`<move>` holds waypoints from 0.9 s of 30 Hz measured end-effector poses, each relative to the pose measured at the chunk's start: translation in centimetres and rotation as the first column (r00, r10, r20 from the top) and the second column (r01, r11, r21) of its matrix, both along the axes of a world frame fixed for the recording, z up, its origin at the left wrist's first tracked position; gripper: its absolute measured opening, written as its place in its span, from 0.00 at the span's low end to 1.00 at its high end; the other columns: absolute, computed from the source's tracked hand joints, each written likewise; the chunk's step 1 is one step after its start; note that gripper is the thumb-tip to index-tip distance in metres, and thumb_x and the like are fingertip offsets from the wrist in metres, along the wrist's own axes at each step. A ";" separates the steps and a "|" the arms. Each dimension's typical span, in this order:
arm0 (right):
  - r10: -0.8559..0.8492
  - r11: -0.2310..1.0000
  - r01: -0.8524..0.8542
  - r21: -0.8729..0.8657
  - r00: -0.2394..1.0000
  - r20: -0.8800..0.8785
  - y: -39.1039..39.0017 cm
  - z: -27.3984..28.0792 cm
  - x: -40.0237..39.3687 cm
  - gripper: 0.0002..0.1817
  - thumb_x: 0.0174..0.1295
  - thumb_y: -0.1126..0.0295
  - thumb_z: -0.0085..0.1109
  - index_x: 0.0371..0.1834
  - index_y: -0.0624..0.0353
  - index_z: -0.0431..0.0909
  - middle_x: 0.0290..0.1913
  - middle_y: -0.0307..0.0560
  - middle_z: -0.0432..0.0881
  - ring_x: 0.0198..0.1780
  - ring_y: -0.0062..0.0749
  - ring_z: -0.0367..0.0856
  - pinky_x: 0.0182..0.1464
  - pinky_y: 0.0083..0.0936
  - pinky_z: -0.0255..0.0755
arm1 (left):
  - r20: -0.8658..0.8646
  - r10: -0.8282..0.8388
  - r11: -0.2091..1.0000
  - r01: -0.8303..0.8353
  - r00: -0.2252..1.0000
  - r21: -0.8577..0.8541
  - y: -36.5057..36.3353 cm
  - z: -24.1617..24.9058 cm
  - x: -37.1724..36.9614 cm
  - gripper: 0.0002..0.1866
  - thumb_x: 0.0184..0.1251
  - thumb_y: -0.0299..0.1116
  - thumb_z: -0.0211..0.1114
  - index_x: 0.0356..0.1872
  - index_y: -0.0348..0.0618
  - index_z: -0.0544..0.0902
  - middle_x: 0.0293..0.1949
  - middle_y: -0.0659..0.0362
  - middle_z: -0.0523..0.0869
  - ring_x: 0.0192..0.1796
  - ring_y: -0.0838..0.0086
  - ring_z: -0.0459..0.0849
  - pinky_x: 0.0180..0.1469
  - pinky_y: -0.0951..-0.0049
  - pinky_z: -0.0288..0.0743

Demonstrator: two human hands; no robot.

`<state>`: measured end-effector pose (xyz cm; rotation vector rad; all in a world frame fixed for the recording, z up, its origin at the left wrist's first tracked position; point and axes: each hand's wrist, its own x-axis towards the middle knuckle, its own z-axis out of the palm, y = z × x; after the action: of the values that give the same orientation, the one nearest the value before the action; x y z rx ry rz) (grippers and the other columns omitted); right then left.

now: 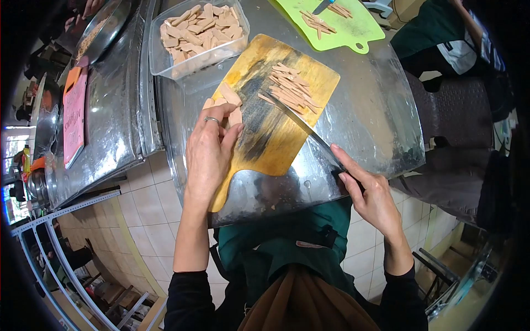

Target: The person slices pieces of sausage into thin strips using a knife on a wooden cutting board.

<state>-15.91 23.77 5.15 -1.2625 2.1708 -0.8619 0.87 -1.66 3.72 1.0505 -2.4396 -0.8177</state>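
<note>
My right hand point(371, 194) is closed around the handle of a long knife point(310, 131), its blade slanting up and left over the wooden cutting board point(284, 157). The blade's tip end lies against a pile of thin pinkish-tan strips point(292, 88), which look like cut sausage. On the board's left side my left hand point(208, 148), with a ring on one finger, has its fingers bent over a few flat sausage slices point(231, 95). The hand partly hides these slices.
A clear plastic tub point(156, 52) heaped with sausage slices stands at the upper left. On a green cutting board point(353, 36) at the top lie more strips and a blue-handled knife. A pink notebook point(74, 124) rests on the left counter. Another person sits at the upper right.
</note>
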 end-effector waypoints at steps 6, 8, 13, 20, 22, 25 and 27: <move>0.006 1.000 -0.005 -0.026 0.998 0.062 0.5 -0.4 0.3 0.30 0.75 0.73 0.56 0.79 0.36 0.71 0.66 0.51 0.83 0.49 0.56 0.91 0.54 0.43 0.85 | -0.017 0.028 0.991 -0.025 0.999 0.130 0.2 -0.4 0.4 0.11 0.67 0.25 0.73 0.47 0.36 0.83 0.43 0.54 0.84 0.34 0.71 0.85 0.41 0.66 0.80; 0.002 1.000 -0.002 0.002 0.994 0.110 0.8 -0.2 0.5 0.30 0.75 0.73 0.56 0.79 0.37 0.71 0.66 0.51 0.83 0.49 0.56 0.91 0.54 0.44 0.85 | -0.095 0.053 0.964 -0.026 0.994 0.263 0.9 -0.7 0.4 0.11 0.70 0.24 0.72 0.48 0.35 0.81 0.43 0.55 0.84 0.35 0.75 0.85 0.40 0.70 0.81; 0.027 1.000 -0.028 0.005 0.983 0.179 1.0 0.3 1.0 0.28 0.73 0.76 0.58 0.76 0.47 0.73 0.68 0.51 0.82 0.58 0.56 0.86 0.61 0.39 0.81 | -0.357 0.233 0.773 0.051 0.904 0.633 4.6 -2.0 0.1 0.14 0.73 0.24 0.68 0.55 0.32 0.76 0.43 0.54 0.83 0.39 0.78 0.88 0.39 0.79 0.83; 0.002 0.998 -0.020 0.064 0.967 0.257 0.8 1.3 1.3 0.29 0.70 0.79 0.60 0.75 0.50 0.75 0.69 0.52 0.81 0.62 0.57 0.84 0.63 0.36 0.79 | -0.058 0.077 0.985 -0.067 0.995 0.156 5.7 -0.5 2.4 0.13 0.70 0.25 0.73 0.53 0.38 0.83 0.47 0.57 0.84 0.37 0.79 0.83 0.40 0.77 0.83; 0.004 0.999 -0.015 0.045 0.973 0.233 0.8 1.1 1.5 0.30 0.69 0.80 0.60 0.75 0.50 0.75 0.68 0.53 0.82 0.61 0.58 0.84 0.62 0.36 0.80 | -0.080 0.008 0.997 -0.002 0.997 0.078 5.1 -0.4 2.5 0.14 0.65 0.26 0.76 0.50 0.42 0.87 0.47 0.59 0.85 0.37 0.74 0.83 0.40 0.73 0.81; 0.064 0.998 -0.060 -0.028 0.988 0.143 0.8 0.2 1.8 0.34 0.70 0.81 0.60 0.79 0.44 0.71 0.60 0.56 0.87 0.48 0.54 0.90 0.50 0.41 0.83 | -0.042 -0.106 0.994 0.106 0.993 -0.023 4.1 -0.5 1.9 0.15 0.62 0.29 0.77 0.49 0.43 0.86 0.46 0.58 0.85 0.39 0.65 0.84 0.41 0.67 0.80; 0.094 0.994 -0.088 -0.057 0.990 0.104 0.7 0.0 1.8 0.36 0.70 0.81 0.60 0.80 0.41 0.69 0.55 0.57 0.89 0.41 0.51 0.92 0.44 0.42 0.84 | -0.030 -0.156 0.985 0.153 0.987 -0.076 4.2 -1.2 1.1 0.15 0.60 0.30 0.78 0.47 0.43 0.86 0.46 0.57 0.86 0.43 0.60 0.85 0.44 0.64 0.80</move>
<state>-14.08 24.45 5.19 -1.2999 2.0040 -0.9323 1.93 2.57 2.52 0.8211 -2.5248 -0.7801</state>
